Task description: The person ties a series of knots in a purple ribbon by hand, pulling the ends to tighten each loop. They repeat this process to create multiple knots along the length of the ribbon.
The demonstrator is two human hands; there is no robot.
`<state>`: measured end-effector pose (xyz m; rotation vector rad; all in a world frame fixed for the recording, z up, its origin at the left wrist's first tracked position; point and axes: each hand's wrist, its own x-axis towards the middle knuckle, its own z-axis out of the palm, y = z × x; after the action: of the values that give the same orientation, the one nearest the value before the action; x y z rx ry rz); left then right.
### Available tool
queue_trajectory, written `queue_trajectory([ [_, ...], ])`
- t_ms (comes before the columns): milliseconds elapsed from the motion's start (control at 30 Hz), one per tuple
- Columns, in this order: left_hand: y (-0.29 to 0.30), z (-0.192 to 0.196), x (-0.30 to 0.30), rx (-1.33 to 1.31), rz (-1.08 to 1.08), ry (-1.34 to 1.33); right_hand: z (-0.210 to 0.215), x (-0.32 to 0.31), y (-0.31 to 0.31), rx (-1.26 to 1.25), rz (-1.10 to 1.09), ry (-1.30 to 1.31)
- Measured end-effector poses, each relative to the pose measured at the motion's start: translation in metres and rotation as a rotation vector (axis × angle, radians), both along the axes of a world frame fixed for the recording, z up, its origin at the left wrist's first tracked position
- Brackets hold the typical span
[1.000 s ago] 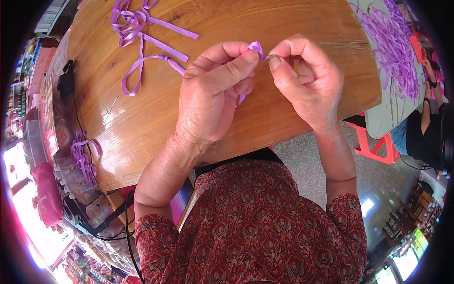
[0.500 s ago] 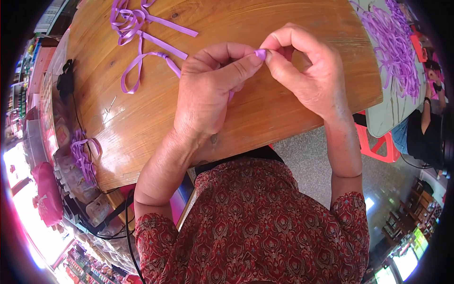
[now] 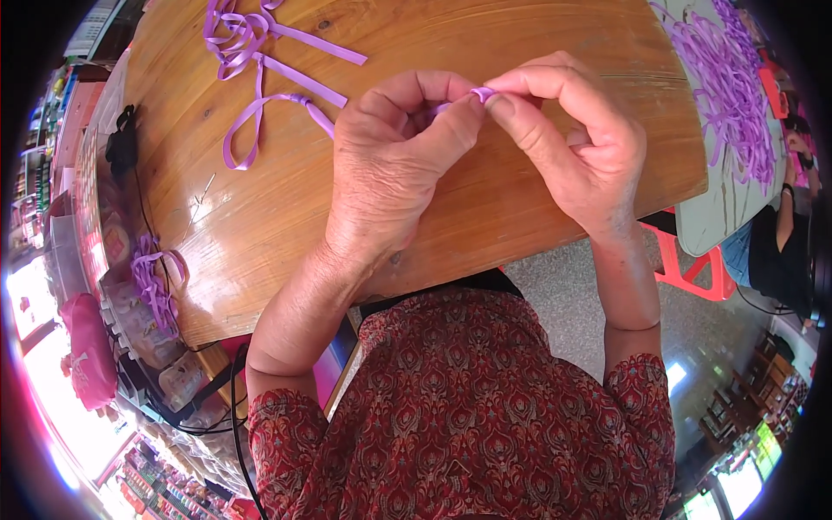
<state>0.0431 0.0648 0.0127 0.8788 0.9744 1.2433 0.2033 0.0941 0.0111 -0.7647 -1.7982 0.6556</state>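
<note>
That bit of purple ribbon (image 3: 483,92) is up above the wooden table (image 3: 520,199), pinched between thumb and forefinger of both left hand (image 3: 381,160) and right hand (image 3: 579,147), tips nearly together; loose ribbons (image 3: 303,80) lie beyond, leftward. If either pinch slackens, I'd guess the little fold slips open. Half a second ago it showed as a wider flap; now it's a narrow band

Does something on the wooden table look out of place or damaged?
Nothing looks spilled. A thin, needle-like object lying loose on the table, left of the left hand, looks slightly odd: easy to overlook. Farther away, purple ribbon lies tangled.
</note>
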Motion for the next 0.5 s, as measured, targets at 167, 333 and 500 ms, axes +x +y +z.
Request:
queue_trajectory([
  [167,-0.002,0.002,0.006,0.052,0.025,0.069,-0.006,0.002,-0.002,-0.210,0.010,0.133],
  [333,-0.002,0.003,0.004,0.110,0.054,-0.001,-0.003,0.003,-0.004,-0.704,0.189,0.345],
  [500,0.005,-0.003,-0.005,-0.084,-0.163,-0.313,-0.007,0.001,-0.002,-0.724,0.203,0.513],
])
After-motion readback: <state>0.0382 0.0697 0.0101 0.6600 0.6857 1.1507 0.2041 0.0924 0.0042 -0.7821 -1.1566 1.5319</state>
